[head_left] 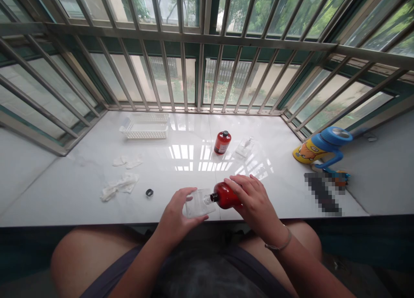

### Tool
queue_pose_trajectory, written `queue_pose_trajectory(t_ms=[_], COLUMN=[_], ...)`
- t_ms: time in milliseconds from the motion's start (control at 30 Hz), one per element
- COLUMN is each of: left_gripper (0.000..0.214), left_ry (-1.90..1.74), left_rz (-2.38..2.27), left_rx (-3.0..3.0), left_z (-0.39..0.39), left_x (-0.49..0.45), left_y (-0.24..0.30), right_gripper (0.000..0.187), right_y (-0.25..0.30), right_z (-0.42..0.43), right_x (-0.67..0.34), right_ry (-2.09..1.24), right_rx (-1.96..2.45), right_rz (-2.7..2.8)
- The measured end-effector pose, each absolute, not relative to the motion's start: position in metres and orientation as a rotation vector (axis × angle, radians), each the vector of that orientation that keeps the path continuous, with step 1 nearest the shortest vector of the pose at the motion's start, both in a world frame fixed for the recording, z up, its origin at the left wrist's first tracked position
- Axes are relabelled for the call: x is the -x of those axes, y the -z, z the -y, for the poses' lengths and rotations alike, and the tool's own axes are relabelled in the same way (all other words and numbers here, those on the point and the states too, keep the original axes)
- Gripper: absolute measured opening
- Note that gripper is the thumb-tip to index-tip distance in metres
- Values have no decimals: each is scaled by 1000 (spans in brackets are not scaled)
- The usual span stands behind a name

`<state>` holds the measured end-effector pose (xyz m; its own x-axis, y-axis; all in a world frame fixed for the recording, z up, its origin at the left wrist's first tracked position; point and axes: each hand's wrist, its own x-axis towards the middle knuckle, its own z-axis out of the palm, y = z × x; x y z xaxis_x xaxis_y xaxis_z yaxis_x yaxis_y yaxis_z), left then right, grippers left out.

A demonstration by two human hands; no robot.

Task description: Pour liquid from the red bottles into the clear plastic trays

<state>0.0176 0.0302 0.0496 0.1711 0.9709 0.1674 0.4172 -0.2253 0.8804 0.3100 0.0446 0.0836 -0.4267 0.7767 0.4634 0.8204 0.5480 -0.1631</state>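
My right hand is wrapped round a red bottle, tipped on its side with its black neck pointing left. The neck meets the mouth of a small clear bottle, which my left hand grips from below and the left. Both hands hover over the near edge of the white sill. A small black cap lies on the sill left of my left hand. A second red bottle with a black cap stands upright farther back, beside another clear bottle.
A white slotted basket sits at the back left. Crumpled white tissues lie left of centre. A yellow and blue jug lies at the right, near a blurred dark patch. Metal window bars close off the far side.
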Motion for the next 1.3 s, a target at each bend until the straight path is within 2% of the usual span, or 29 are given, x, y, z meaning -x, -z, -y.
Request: queue_pose_trajectory(t_ms=[667,1300], left_gripper=[72,78], left_ry=[-921,-932], left_rz=[-1294,-1191], left_rx=[-1528,-1333], left_z=[-30,-30], left_x=[-21,-24], left_y=[-49,-39], right_gripper=[59,61], right_y=[-100,-112], right_z=[-48,-47], right_x=[-311,-309], right_ry=[162,235], right_rx=[1253,1260], right_rz=[2351,2394])
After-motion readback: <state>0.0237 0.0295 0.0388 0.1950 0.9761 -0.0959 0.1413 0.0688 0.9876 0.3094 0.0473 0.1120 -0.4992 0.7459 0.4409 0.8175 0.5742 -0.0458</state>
